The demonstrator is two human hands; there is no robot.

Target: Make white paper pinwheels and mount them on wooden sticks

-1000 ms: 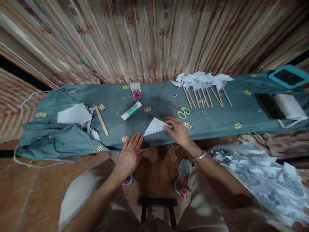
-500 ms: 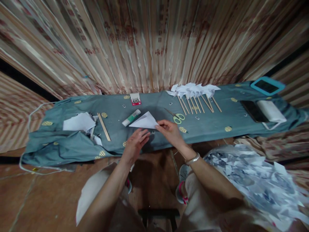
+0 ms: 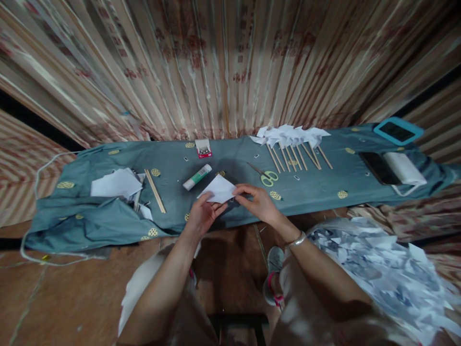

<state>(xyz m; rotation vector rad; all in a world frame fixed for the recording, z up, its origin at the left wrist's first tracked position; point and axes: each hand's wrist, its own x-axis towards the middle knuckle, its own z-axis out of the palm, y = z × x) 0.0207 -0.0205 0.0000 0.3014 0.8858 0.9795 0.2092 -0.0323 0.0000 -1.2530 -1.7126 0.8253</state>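
Note:
Between my hands is a white sheet of paper [image 3: 220, 188], raised a little over the cloth. Its left corner lies in my left hand [image 3: 203, 211], thumb on top and fingers beneath. My right hand [image 3: 258, 202] pinches the right corner. Just beyond the paper lies a glue stick [image 3: 197, 177] with a green and white label. Scissors with pale green handles [image 3: 267, 178] rest to the right. Further left are a few thin wooden sticks [image 3: 154, 191] and a stack of white paper pieces [image 3: 117, 183].
A small box of metal pins [image 3: 204, 150] sits at the back. Several paper pinwheels on sticks [image 3: 293, 137] lie in a row. At the right are a dark phone [image 3: 380, 168] and a blue-framed device [image 3: 399, 130]. A bag of paper pinwheels [image 3: 382, 269] stands by my right leg.
The paper has come nearer to me and away from the glue stick. My left hand, previously apart from it, has taken hold of its left corner. My right hand keeps its pinch.

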